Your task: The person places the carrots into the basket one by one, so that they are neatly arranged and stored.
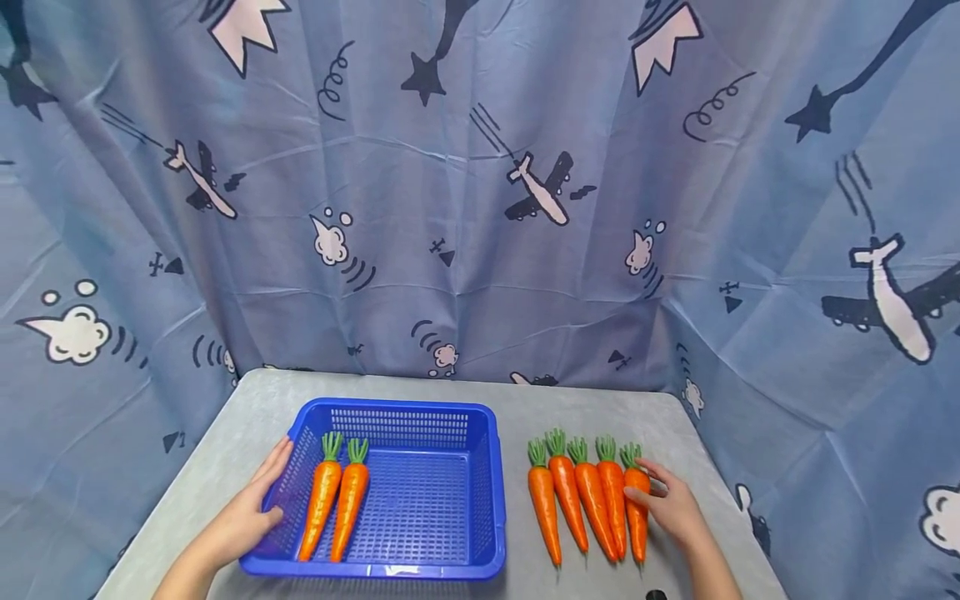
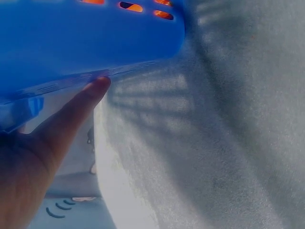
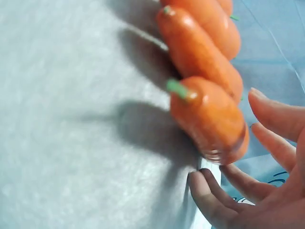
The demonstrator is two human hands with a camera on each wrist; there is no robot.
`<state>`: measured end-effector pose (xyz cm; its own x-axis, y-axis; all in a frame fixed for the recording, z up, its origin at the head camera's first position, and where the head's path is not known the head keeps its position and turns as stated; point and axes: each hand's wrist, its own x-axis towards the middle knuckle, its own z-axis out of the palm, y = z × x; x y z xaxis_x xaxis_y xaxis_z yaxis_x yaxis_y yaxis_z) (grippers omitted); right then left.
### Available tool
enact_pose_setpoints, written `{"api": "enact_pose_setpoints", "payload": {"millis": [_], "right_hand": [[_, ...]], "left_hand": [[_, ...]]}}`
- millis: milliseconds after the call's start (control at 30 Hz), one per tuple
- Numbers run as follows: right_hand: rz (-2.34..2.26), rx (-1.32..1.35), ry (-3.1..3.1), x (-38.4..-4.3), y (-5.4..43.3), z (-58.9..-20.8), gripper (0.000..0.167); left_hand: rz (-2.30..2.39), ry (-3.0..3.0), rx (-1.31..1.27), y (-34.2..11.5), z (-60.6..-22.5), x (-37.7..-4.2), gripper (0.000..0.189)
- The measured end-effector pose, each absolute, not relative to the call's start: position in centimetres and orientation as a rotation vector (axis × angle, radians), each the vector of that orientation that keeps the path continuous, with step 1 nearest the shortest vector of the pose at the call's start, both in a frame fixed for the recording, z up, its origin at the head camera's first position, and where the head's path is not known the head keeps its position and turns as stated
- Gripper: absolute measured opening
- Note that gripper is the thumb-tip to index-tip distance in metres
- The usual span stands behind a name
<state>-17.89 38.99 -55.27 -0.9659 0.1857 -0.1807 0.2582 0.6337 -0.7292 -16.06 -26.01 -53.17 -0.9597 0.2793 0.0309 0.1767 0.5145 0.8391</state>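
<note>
My left hand (image 1: 251,508) rests against the left side of a blue plastic basket (image 1: 491,492), its fingers and thumb fairly straight. The left wrist view shows one straight digit touching the basket wall (image 2: 95,43) from outside. Two orange carrots with green tops, a left one (image 1: 321,504) and a right one (image 1: 349,508), lie side by side in the basket's left part. On the right, my right hand (image 1: 671,500) spreads its fingers around the rightmost carrot (image 1: 637,521) of a row. The right wrist view has this carrot (image 3: 209,119) between the parted thumb and fingers.
Several more carrots (image 1: 592,500) lie in the row on the grey tabletop (image 1: 517,404), tops pointing away. A small black round object (image 1: 656,595) sits at the bottom edge near my right forearm. Blue patterned curtains (image 1: 480,250) surround the table's back and sides.
</note>
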Motion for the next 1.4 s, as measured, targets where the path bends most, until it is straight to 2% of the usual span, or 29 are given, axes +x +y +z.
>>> {"api": "enact_pose_setpoints", "payload": {"millis": [600,1167,1400], "right_hand": [[-1.275,0.454,2.75,-18.2,39.5,-55.0,0.064],[-1.474,0.338,2.777,-18.1,35.5,-48.7,0.068],[-1.585,0.231,2.72,-18.4,33.6,-47.4,0.07]], "left_hand": [[1.434,2.647,0.411,-25.9,-52.8,-16.1,0.094],[1.452,2.646,0.403,-25.8,-52.9,-16.0,0.094],[1.459,2.653,0.397,-25.8,-53.0,-16.0,0.094]]}}
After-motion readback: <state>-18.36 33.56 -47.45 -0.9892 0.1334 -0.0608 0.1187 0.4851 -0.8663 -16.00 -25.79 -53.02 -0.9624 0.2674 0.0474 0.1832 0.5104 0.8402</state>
